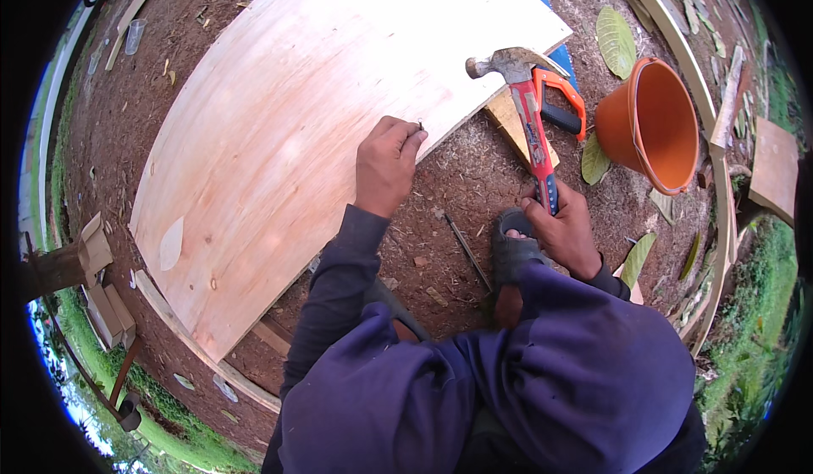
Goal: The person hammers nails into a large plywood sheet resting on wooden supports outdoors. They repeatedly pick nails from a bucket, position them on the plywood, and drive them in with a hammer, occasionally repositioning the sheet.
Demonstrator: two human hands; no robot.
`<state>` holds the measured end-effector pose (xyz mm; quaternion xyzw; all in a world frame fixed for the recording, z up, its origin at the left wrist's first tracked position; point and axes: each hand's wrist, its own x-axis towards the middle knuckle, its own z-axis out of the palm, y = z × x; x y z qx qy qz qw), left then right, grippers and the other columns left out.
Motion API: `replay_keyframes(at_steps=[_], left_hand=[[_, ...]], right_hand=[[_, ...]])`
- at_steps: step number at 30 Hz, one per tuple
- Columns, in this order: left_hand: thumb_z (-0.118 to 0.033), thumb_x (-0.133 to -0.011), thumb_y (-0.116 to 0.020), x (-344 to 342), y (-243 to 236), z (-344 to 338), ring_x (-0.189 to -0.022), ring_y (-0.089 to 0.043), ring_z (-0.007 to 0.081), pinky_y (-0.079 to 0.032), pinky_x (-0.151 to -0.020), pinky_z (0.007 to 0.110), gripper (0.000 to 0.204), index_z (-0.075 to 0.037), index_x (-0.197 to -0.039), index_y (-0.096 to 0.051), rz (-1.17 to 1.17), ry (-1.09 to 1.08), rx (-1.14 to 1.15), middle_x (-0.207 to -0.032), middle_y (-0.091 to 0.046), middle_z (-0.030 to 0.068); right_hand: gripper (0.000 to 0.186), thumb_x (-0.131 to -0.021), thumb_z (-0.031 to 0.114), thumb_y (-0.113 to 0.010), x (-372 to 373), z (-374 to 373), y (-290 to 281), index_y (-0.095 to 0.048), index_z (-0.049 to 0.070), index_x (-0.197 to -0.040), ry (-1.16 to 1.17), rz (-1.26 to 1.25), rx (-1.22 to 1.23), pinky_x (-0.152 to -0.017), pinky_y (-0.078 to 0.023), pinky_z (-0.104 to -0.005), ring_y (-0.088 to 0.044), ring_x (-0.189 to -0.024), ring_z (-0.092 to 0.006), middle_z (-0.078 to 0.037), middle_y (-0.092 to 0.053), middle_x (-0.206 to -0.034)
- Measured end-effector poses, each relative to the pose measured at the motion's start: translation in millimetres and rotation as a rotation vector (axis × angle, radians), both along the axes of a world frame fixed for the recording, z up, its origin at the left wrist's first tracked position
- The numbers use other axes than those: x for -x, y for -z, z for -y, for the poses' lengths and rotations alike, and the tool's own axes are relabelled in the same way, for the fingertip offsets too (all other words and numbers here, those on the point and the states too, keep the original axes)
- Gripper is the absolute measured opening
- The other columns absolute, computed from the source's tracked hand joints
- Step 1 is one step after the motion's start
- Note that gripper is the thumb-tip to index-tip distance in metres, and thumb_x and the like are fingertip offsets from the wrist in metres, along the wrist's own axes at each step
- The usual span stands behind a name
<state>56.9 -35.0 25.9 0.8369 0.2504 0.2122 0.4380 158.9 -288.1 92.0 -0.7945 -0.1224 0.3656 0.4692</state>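
Observation:
A large pale plywood sheet point(279, 135) lies slantwise in front of me. Near its right-hand edge my left hand point(387, 161) rests on the wood, finger and thumb pinched round a small dark nail point(421, 125). My right hand point(566, 227) is closed round the lower handle of a claw hammer point(532, 118) with a red and dark grip. The hammer is raised, head away from me, to the right of the nail and apart from it. Behind the hammer, a handsaw point(566, 106) with an orange and black handle and blue blade lies partly under the sheet.
An orange bucket point(627, 123) stands at the right, beside large leaves point(616, 42). On the brown soil near my sandalled foot point(514, 245) lies a thin dark rod point(467, 252). A wooden strip point(511, 127) sticks out under the sheet. Long planks point(720, 195) run along the right.

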Motion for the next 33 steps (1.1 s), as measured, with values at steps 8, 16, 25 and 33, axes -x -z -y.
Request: replay_keyframes(at_steps=[8, 16, 25, 33], left_hand=[[-0.011, -0.093, -0.072, -4, 6, 11, -0.084, -0.071, 0.0278, -0.054, -0.074, 0.035, 0.013, 0.002, -0.096, -0.074, 0.028, -0.055, -0.07, -0.096, -0.072, 0.0132], [-0.013, -0.093, -0.073, -8, 8, 19, -0.08, -0.071, 0.0284, -0.054, -0.071, 0.036, 0.013, 0.0, -0.095, -0.075, 0.021, -0.097, -0.158, -0.093, -0.072, 0.0109], [-0.014, -0.094, -0.073, -7, 12, 22, -0.075, -0.069, 0.0276, -0.053, -0.066, 0.036, 0.011, -0.002, -0.094, -0.074, 0.007, -0.11, -0.232, -0.091, -0.07, 0.009], [-0.014, -0.094, -0.073, -4, 15, 20, -0.076, -0.069, 0.0278, -0.054, -0.066, 0.037, 0.01, -0.004, -0.095, -0.073, 0.043, -0.09, -0.278, -0.091, -0.069, 0.0086]], right_hand=[[0.021, -0.093, 0.017, -0.071, 2, 0, -2, -0.063, -0.002, -0.096, -0.198, 0.315, 0.038, -0.058, -0.05, -0.0398, -0.064, -0.06, -0.0227, -0.013, -0.061, -0.068], [0.027, -0.098, 0.025, -0.067, -2, 0, -19, -0.056, 0.0, -0.096, -0.402, 0.496, 0.074, -0.063, -0.047, -0.052, -0.062, -0.069, -0.0462, -0.023, -0.06, -0.072], [0.031, -0.103, 0.029, -0.06, -7, 2, -36, -0.054, -0.001, -0.106, -0.523, 0.506, 0.198, -0.068, -0.048, -0.055, -0.064, -0.074, -0.0464, -0.024, -0.063, -0.075], [0.033, -0.104, 0.029, -0.059, -8, -6, -73, -0.055, 0.0, -0.119, -0.449, 0.597, 0.114, -0.072, -0.053, -0.0523, -0.069, -0.081, -0.0456, -0.024, -0.067, -0.086]])
